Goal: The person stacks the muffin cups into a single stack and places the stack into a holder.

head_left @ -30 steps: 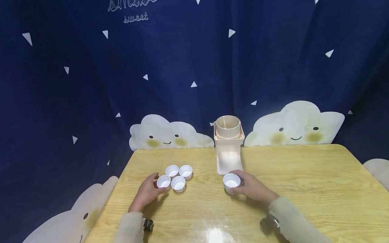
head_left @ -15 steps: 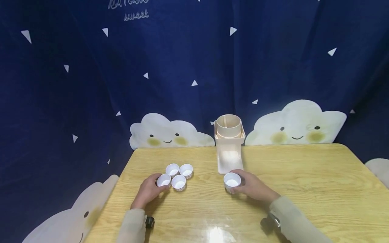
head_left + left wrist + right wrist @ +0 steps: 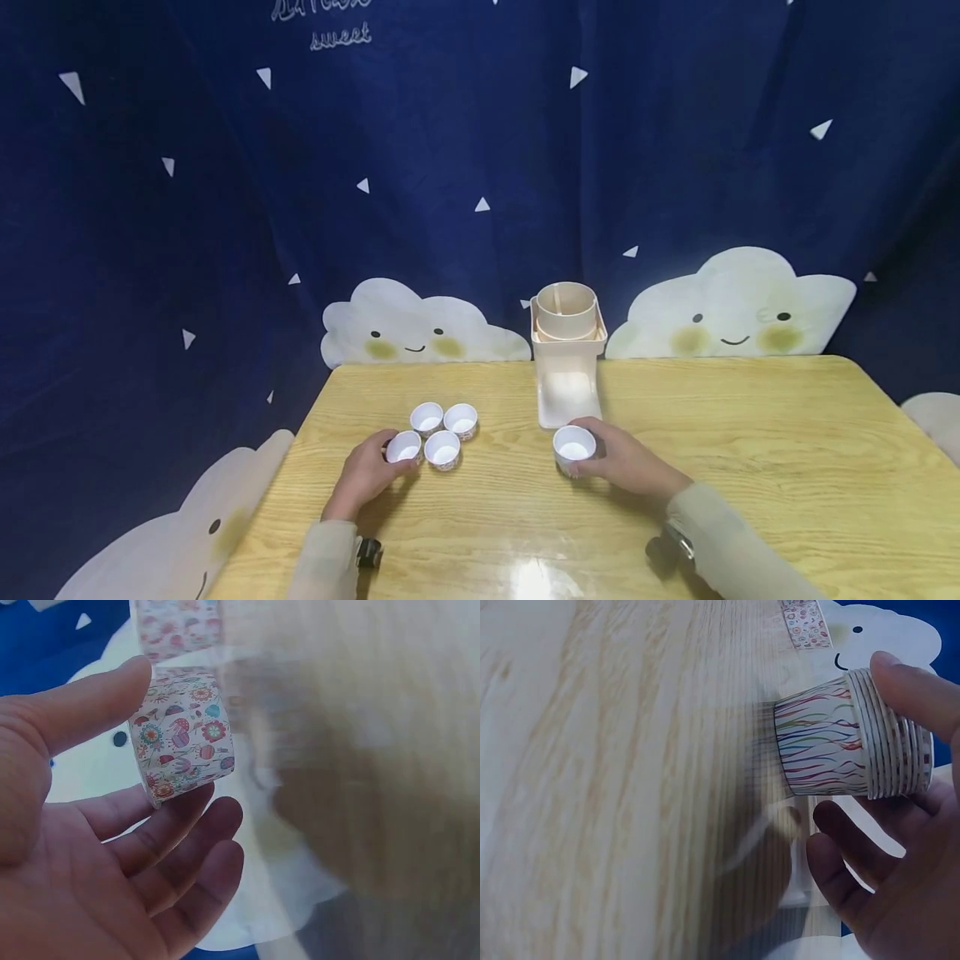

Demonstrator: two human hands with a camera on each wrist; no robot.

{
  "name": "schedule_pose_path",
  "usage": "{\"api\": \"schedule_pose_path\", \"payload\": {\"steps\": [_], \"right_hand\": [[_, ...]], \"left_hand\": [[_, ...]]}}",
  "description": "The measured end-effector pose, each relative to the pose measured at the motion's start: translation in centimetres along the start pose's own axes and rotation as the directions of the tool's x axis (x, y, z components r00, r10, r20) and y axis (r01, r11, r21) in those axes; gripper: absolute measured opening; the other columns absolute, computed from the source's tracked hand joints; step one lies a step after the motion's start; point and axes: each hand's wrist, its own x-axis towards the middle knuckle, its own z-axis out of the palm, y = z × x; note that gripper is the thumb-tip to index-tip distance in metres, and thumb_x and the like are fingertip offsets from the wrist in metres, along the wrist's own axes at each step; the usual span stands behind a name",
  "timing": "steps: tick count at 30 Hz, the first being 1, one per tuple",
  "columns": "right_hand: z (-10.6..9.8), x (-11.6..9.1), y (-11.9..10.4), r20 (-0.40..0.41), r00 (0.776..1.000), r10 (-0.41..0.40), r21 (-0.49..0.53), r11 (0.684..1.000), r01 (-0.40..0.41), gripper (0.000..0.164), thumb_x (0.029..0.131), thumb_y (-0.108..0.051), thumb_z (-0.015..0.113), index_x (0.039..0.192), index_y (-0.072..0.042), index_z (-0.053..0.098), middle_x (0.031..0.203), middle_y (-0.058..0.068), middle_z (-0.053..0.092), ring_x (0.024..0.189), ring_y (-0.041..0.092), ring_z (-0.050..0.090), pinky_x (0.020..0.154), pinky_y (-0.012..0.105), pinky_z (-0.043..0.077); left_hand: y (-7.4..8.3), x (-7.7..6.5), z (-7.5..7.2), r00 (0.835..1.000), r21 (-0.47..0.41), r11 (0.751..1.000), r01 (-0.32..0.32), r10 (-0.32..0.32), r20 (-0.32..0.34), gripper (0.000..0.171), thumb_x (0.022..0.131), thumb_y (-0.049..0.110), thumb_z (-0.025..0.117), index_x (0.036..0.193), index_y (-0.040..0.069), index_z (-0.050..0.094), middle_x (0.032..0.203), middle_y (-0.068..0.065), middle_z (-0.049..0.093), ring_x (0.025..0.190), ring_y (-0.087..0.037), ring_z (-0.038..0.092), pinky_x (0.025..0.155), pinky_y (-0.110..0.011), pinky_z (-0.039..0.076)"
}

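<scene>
My left hand (image 3: 367, 473) holds a small white paper baking cup (image 3: 405, 447) at the left, thumb on one side and fingers on the other. The left wrist view shows flowers printed on this baking cup (image 3: 184, 739). My right hand (image 3: 626, 461) grips a stack of paper baking cups (image 3: 821, 742) between thumb and fingers. Its outermost cup has colourful wavy lines, and several rims are nested behind. From the head view only the white inside of the stack (image 3: 575, 446) shows, with its mouth facing up.
Three more white baking cups stand close by the left one: a near cup (image 3: 442, 451), a back-left cup (image 3: 427, 418) and a back-right cup (image 3: 461, 420). A beige plastic holder (image 3: 567, 367) with a round tube stands just behind the stack, before a blue curtain (image 3: 450, 125).
Both hands keep their holds and stay at nearly the same places. The head view has shifted slightly.
</scene>
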Motion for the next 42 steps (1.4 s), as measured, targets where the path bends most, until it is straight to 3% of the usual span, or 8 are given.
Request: {"api": "schedule_pose_path", "payload": {"steps": [7, 13, 22, 29, 37, 42], "right_hand": [[0.0, 0.1, 0.3, -0.010, 1.000, 0.015, -0.011, 1.000, -0.015, 0.062, 0.080, -0.032, 0.081, 0.133, -0.012, 0.055, 0.115, 0.004, 0.067, 0.107, 0.021, 0.058, 0.095, 0.042, 0.044], [0.1, 0.2, 0.5, -0.016, 1.000, 0.021, -0.012, 1.000, -0.021, 0.063, 0.079, -0.032, 0.082, 0.133, -0.013, 0.056, 0.117, 0.004, 0.067, 0.110, 0.022, 0.058, 0.098, 0.045, 0.043], [0.2, 0.2, 0.6, -0.011, 1.000, 0.021, -0.002, 1.000, -0.021, 0.063, 0.079, -0.033, 0.082, 0.133, -0.013, 0.056, 0.118, 0.005, 0.067, 0.110, 0.022, 0.058, 0.096, 0.044, 0.044], [0.1, 0.2, 0.5, -0.003, 0.999, 0.038, -0.020, 0.999, -0.038, 0.064, 0.078, -0.035, 0.082, 0.134, -0.015, 0.056, 0.118, 0.004, 0.066, 0.111, 0.022, 0.058, 0.097, 0.046, 0.045], [0.1, 0.2, 0.4, 0.008, 0.997, 0.070, 0.004, 0.998, -0.070, 0.065, 0.077, -0.034, 0.083, 0.133, -0.016, 0.056, 0.121, 0.004, 0.066, 0.115, 0.024, 0.058, 0.102, 0.055, 0.044], [0.1, 0.1, 0.3, 0.003, 0.998, 0.067, 0.014, 0.998, -0.067, 0.065, 0.077, -0.035, 0.083, 0.133, -0.016, 0.056, 0.119, 0.004, 0.066, 0.113, 0.023, 0.058, 0.100, 0.050, 0.044]], "left_hand": [[1.3, -0.5, -1.1, 0.997, -0.026, 0.999, -0.034, 0.032, -0.064, 0.062, 0.075, 0.027, 0.084, 0.128, 0.002, 0.061, 0.118, -0.014, 0.070, 0.086, -0.019, 0.065, 0.074, -0.033, 0.050], [2.6, -0.6, -1.5, 0.998, -0.102, 0.994, -0.043, 0.037, -0.056, 0.064, 0.077, 0.028, 0.084, 0.131, 0.005, 0.060, 0.123, -0.012, 0.067, 0.091, -0.020, 0.064, 0.072, -0.029, 0.048], [4.4, -0.7, -0.7, 0.990, -0.256, 0.958, -0.128, 0.107, -0.096, 0.056, 0.077, 0.023, 0.082, 0.128, 0.008, 0.062, 0.111, -0.009, 0.070, 0.105, -0.023, 0.062, 0.085, -0.036, 0.047], [6.3, -0.6, -0.2, 0.987, -0.308, 0.938, -0.157, 0.138, -0.082, 0.057, 0.078, 0.023, 0.083, 0.130, 0.009, 0.062, 0.111, -0.008, 0.070, 0.105, -0.022, 0.061, 0.089, -0.041, 0.048], [8.2, -0.9, 0.9, 0.983, -0.319, 0.930, -0.182, 0.184, -0.021, 0.058, 0.081, 0.026, 0.080, 0.134, 0.012, 0.060, 0.118, -0.008, 0.068, 0.106, -0.023, 0.061, 0.089, -0.043, 0.053], [9.4, -1.1, 1.3, 0.972, -0.334, 0.916, -0.223, 0.236, -0.001, 0.056, 0.082, 0.026, 0.080, 0.132, 0.012, 0.061, 0.114, -0.008, 0.067, 0.104, -0.022, 0.060, 0.086, -0.039, 0.050]]}}
